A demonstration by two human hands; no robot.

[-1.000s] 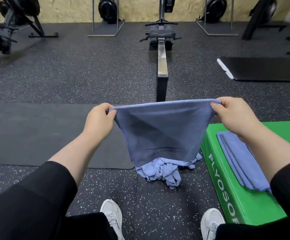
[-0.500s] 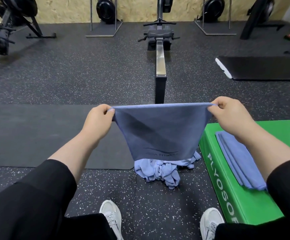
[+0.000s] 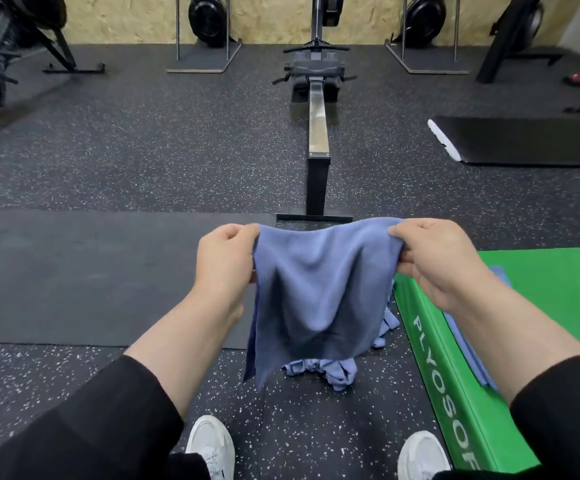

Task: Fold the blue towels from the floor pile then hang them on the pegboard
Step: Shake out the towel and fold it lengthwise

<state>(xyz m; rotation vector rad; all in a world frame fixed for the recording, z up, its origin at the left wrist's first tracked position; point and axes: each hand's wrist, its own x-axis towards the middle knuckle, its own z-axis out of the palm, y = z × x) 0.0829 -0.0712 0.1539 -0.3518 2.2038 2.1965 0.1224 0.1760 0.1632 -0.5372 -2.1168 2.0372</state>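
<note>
- The left hand [image 3: 224,258] pinched the upper left corner of a blue towel [image 3: 319,299] at the centre of the frame, fingers curled on the cloth.
- The right hand [image 3: 440,261] pinched the upper right corner the same way, level with the left.
- The towel hung in the air between the hands, its top edge sagging slightly in the middle, the cloth draping down in soft folds to a point at lower left.
- Below and behind it, a crumpled pile [image 3: 323,370] of blue towels lay on the speckled floor [image 3: 143,150], partly hidden by the held towel.
- At right, a green box [image 3: 427,341] lettered "PLYOSOF" stood on the floor, with a folded towel [image 3: 468,348] lying on its top, mostly covered by the right forearm.
- A dark mat [image 3: 91,271] lay at left centre, another mat [image 3: 530,140] at upper right.
- A rower [image 3: 317,133] ran up the middle toward the far wall.
- Two white shoes [image 3: 212,445] showed at the bottom edge.
</note>
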